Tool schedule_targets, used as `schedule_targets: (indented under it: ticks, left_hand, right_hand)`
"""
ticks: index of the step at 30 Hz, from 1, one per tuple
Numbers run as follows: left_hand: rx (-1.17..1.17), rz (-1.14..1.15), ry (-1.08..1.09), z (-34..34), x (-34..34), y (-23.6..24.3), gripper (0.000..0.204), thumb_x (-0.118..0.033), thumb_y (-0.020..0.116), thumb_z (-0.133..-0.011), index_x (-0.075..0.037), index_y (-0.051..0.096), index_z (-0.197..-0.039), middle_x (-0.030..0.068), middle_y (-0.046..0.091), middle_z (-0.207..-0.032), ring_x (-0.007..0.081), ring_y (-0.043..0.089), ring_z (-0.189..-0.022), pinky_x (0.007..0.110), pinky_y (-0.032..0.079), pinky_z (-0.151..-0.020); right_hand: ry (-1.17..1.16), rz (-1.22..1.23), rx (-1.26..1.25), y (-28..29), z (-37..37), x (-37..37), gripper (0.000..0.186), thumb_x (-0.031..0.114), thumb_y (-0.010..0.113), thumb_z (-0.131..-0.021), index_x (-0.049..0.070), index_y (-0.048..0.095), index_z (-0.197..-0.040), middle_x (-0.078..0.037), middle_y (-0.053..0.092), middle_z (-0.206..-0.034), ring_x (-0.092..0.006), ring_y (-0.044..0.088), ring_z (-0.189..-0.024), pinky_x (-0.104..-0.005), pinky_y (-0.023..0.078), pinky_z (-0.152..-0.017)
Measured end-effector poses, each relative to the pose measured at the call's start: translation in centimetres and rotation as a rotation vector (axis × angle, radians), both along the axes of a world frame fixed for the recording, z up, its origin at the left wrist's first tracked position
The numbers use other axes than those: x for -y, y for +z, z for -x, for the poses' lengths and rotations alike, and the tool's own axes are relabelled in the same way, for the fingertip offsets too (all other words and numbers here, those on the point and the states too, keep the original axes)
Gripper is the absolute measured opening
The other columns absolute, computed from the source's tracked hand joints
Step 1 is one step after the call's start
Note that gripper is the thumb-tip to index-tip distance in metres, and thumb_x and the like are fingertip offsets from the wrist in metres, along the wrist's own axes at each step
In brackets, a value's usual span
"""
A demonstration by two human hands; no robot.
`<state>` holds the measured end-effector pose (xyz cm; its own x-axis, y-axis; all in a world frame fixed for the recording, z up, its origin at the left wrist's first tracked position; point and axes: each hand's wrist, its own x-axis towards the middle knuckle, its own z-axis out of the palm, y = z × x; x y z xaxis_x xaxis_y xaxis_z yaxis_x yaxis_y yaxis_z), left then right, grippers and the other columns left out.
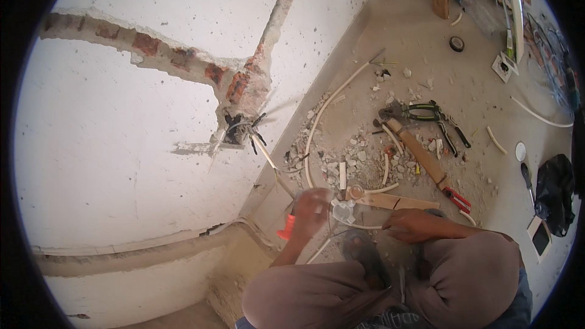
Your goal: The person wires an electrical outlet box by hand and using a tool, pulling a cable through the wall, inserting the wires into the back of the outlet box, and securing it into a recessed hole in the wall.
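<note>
White wall (122, 116), channelled; littered floor (390, 27); pale conduit (365, 227), visible length running left to right.
Right hand (407, 225): grip closed on conduit. Left hand (312, 210): blurred, grip cannot be told; nearer white round box (343, 211), just to its right.

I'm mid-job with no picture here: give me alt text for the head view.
A crouching person's blurred left hand is by an orange handle, the right hand beside a pale tube; whether either grips is unclear. Wires stick out of a hole in the white wall. Rubble and pliers lie on the floor.
</note>
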<state>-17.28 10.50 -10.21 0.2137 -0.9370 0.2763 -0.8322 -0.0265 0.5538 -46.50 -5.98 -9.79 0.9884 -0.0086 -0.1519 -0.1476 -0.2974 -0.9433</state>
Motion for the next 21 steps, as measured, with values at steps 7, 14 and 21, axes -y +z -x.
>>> schedule_targets:
  ticks: [7, 14, 21]
  left_hand:
    - [-0.704, 0.018, 0.569, -10.1, 3.4, 5.6, 0.033, -0.025, 0.051, -0.097, 0.003, 0.054, -0.116, 0.0152, 0.059, -0.119, 0.0246, 0.057, -0.104, 0.037, 0.046, -0.089]
    - [-1.484, 0.142, 0.113, -11.6, 5.1, 1.7, 0.022, -0.028, 0.048, -0.099, -0.007, 0.055, -0.097, 0.0039, 0.060, -0.080, 0.0193, 0.060, -0.080, 0.040, 0.044, -0.096]
    - [-1.711, 0.513, 0.396, -7.5, 6.7, 2.8, 0.022, -0.028, 0.046, -0.101, -0.008, 0.051, -0.096, -0.0055, 0.028, -0.060, 0.0059, 0.027, -0.050, 0.024, 0.032, -0.051]
  right_hand:
    - [-0.115, 0.045, -0.110, -0.3, 3.6, 2.2, 0.027, 0.020, 0.058, -0.088, 0.004, 0.062, -0.109, -0.017, 0.061, -0.103, -0.0345, 0.060, -0.098, -0.0419, 0.047, -0.087]
    - [-0.122, -0.030, -0.117, -1.0, 4.0, -1.3, 0.025, 0.015, 0.059, -0.088, 0.003, 0.064, -0.109, -0.016, 0.062, -0.105, -0.0335, 0.060, -0.100, -0.0411, 0.046, -0.088]
    - [-0.086, 0.018, -0.100, -0.8, 3.8, -2.7, 0.027, 0.018, 0.059, -0.090, 0.003, 0.063, -0.111, -0.016, 0.061, -0.105, -0.0336, 0.059, -0.100, -0.0416, 0.045, -0.090]
